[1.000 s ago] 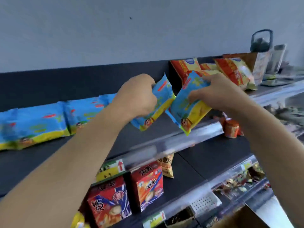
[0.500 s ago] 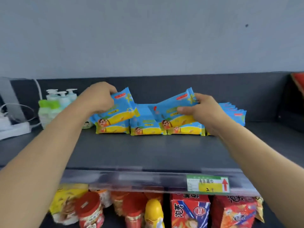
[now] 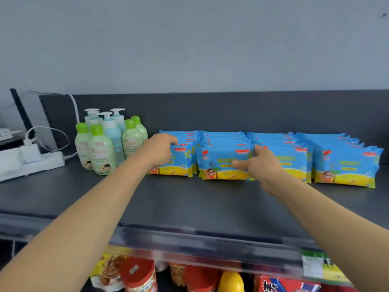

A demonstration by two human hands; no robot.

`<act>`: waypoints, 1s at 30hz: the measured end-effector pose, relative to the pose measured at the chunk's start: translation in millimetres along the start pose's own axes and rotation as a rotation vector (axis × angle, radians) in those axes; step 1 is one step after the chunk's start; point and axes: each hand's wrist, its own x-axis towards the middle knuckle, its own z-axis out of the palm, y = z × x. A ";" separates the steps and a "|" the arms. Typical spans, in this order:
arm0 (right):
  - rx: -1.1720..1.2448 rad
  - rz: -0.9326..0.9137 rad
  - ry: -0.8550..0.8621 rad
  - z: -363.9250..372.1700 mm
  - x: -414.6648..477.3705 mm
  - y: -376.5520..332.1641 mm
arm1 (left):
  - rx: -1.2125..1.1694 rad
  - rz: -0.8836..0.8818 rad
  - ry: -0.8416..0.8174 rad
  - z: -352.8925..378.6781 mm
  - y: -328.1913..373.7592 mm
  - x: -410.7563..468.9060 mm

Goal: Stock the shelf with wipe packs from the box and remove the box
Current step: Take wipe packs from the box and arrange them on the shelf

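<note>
Blue and yellow wipe packs stand upright in several rows at the back of the dark top shelf (image 3: 189, 203). My left hand (image 3: 160, 150) grips the top left corner of the front pack of the leftmost row (image 3: 182, 163). My right hand (image 3: 260, 164) pinches the right end of the front pack of the second row (image 3: 221, 165), thumb on its face and fingers behind it. Both packs stand on the shelf against their rows. Two more rows (image 3: 345, 167) stand to the right. The box is out of view.
Green and white lotion bottles (image 3: 105, 144) stand close to the left of the packs. A white power strip (image 3: 42, 163) with cables lies at the far left. Below the shelf's front rail (image 3: 210, 245) are a red-lidded jar (image 3: 139, 275) and snack packs.
Both hands have carried a pack each from the air down onto the shelf and set them upright at the front of the two left rows. The view has turned left.
</note>
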 end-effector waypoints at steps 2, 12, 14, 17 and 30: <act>-0.153 -0.020 0.046 1.0 0.1 2.0 | -0.057 0.014 0.022 0.5 -1.7 2.4; -0.571 -0.215 0.184 5.1 -11.1 -3.7 | -0.058 0.097 0.057 5.3 -0.8 5.9; -0.595 -0.229 0.194 5.4 -12.7 -2.8 | -0.001 0.105 0.053 5.7 0.0 4.8; -0.620 -0.241 0.203 5.8 -15.0 -2.6 | 0.076 0.124 0.058 7.5 0.4 2.3; -0.788 -0.301 0.216 -0.2 -25.4 -4.2 | 0.159 0.123 0.133 12.5 -5.3 -7.0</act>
